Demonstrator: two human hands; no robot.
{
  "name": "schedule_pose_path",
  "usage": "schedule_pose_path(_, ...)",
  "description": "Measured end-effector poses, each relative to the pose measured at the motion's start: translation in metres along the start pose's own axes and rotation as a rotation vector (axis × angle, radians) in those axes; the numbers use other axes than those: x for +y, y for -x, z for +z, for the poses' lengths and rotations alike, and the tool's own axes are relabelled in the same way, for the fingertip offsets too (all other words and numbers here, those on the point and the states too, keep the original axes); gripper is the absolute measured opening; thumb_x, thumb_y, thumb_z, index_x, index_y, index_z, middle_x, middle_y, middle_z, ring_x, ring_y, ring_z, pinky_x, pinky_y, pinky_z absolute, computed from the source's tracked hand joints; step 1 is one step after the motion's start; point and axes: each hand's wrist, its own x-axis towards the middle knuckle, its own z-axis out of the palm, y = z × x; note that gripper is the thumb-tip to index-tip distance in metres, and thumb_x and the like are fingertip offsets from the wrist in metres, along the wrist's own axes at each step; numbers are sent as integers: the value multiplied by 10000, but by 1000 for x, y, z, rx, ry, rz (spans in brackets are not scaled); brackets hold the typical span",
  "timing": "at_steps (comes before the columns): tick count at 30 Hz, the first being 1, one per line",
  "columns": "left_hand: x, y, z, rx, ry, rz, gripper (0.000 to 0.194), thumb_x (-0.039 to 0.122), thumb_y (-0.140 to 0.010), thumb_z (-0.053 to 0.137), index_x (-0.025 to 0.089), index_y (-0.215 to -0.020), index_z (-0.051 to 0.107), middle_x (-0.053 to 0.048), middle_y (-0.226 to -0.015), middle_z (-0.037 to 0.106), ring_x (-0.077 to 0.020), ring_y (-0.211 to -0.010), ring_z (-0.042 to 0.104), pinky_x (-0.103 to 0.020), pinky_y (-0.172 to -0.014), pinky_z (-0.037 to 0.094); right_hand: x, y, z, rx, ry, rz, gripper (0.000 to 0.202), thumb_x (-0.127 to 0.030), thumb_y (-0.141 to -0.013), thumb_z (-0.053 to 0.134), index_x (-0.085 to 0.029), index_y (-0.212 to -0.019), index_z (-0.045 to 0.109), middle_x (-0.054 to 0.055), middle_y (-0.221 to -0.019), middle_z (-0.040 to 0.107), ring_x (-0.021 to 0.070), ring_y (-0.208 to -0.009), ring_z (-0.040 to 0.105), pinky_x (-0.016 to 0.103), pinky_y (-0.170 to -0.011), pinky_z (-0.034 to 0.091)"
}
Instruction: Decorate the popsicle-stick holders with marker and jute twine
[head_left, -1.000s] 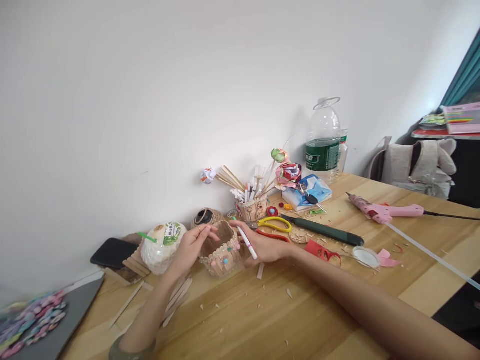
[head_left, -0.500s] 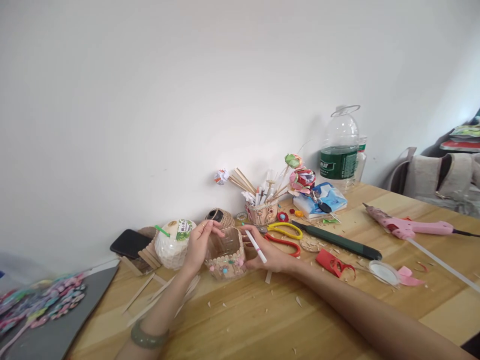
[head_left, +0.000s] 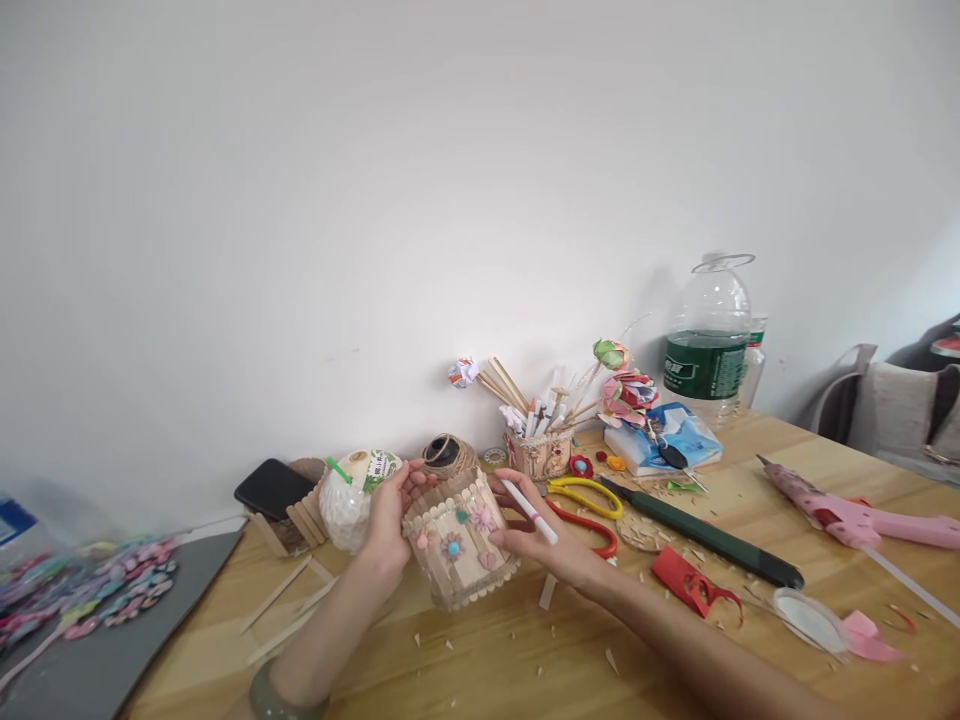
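Note:
A craft-stick box (head_left: 469,555), its front trimmed with small flowers and a pink heart, is tilted between my hands so that the front faces me. My left hand (head_left: 388,520) grips its left side, fingers behind the upper edge. The right side is held by my right hand (head_left: 544,540), with the thumb on the front near the heart. A slim white marker (head_left: 529,512) is also tucked in that hand, lying across the fingers. Behind the box stands a twine spool (head_left: 448,457). To the left of it is a white coconut (head_left: 349,515) with a green straw.
A decorated pen holder (head_left: 540,455), yellow and red scissors (head_left: 585,498), a dark green cutter (head_left: 705,535) and a pink glue gun (head_left: 832,505) lie behind and to the right. A phone (head_left: 276,488) and loose sticks (head_left: 276,595) are left. A large bottle (head_left: 705,365) stands by the wall.
The box was upright with its opening visible; now it is raised and tipped, showing its decorated front. Both hands have closed in on its sides. The camera view has shifted slightly.

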Motion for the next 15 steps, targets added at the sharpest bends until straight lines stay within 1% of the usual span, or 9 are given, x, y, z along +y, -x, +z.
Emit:
schedule_pose_path(4,3,2,0,60,85,-9,119,128,-801,544,160,-697,593,29,-522,587,-111,-486,596,-206,-496,478,-5,2,3,-59,-22,-17,626,-323,-742,700,-288,-1228,307,84,-1277,446,218,-1235,416,405,-993,377)
schedule_pose_path(8,5,2,-1,120,138,10,113,123,-840,525,146,-741,575,43,-556,579,-95,-493,582,-205,-502,472,-11,3,6,-104,-32,-1,719,-303,-696,742,-285,-1241,274,103,-1298,431,247,-1247,413,425,-982,386)
schedule_pose_path(11,8,3,0,120,171,14,151,139,-863,502,148,-730,573,26,-591,604,-97,-547,609,-206,-544,488,-13,3,9,-81,-62,-6,712,-300,-680,753,-290,-1227,298,95,-1295,442,252,-1247,413,425,-972,389)
schedule_pose_path(15,9,-2,-2,45,175,-28,191,131,-865,464,155,-708,572,8,-615,628,-112,-553,619,-224,-555,492,-16,2,9,17,-138,16,634,-310,-668,747,-296,-1174,365,63,-1249,502,246,-1212,446,425,-976,371)
